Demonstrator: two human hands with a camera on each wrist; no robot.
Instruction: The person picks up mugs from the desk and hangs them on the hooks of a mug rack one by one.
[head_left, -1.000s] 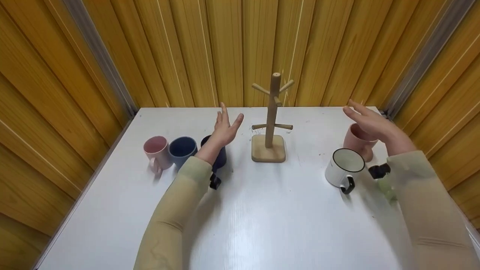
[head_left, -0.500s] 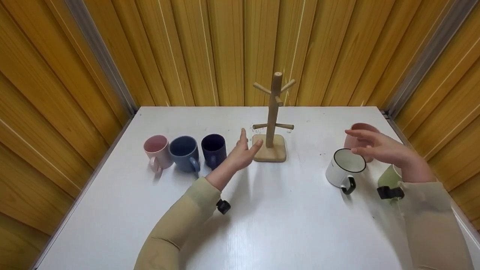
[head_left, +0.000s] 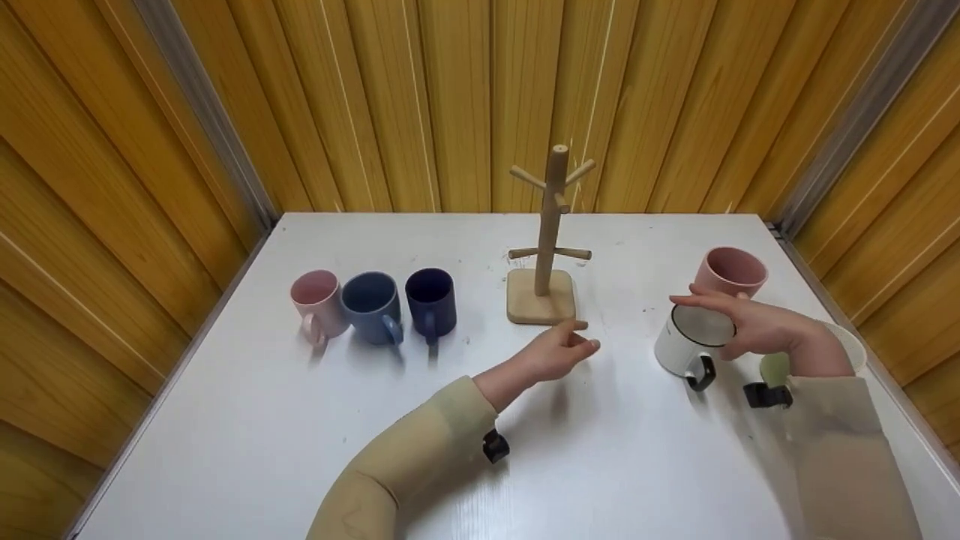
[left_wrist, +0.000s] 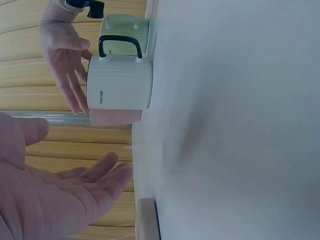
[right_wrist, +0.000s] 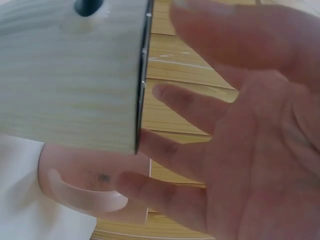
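Observation:
My right hand [head_left: 776, 337] hovers over the rim of a white enamel mug [head_left: 675, 349] with a black rim and black handle. In the right wrist view its fingers [right_wrist: 185, 155] are spread right at that rim, thumb apart from them. My left hand [head_left: 553, 352] reaches across the table in front of the wooden mug tree [head_left: 547, 232], fingers loosely bent and holding nothing. A pink mug [head_left: 731, 271] stands just behind the white one. Beside it a green mug [left_wrist: 125, 37] is mostly hidden by my right hand in the head view.
On the left a pink mug [head_left: 319, 307], a blue mug [head_left: 371, 319] and a dark navy mug [head_left: 433, 307] stand in a row on the white table [head_left: 247, 420]. The mug tree's pegs hold nothing. Yellow wood-look walls [head_left: 450, 97] enclose the back and sides.
My left hand has swept right and nearer, from beside the navy mug to in front of the mug tree's base. My right hand has come down from above the pink mug to the white mug's rim.

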